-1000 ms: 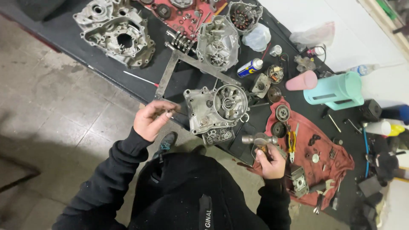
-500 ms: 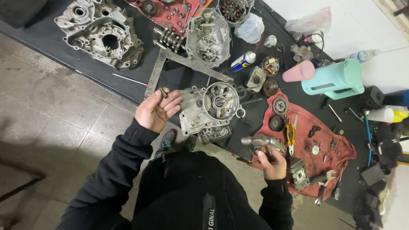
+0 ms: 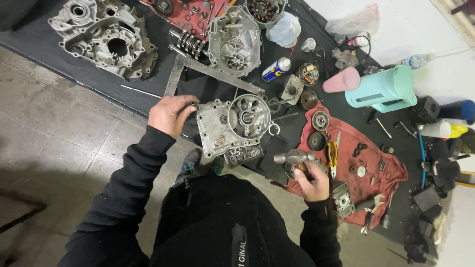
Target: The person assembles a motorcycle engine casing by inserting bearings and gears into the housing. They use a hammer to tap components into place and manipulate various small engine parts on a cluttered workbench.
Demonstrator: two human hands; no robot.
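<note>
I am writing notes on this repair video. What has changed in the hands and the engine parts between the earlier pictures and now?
The left hand, which held a small part away from the engine cover, moved right and now touches the cover's upper-left corner with that part in its fingers. The right hand kept its grip on the hammer, low by the red cloth. The cover and the other parts on the dark mat stayed in place.

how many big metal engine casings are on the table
3: one casing far left, one cover top centre, one case by the left hand. Others may be hidden.
</note>
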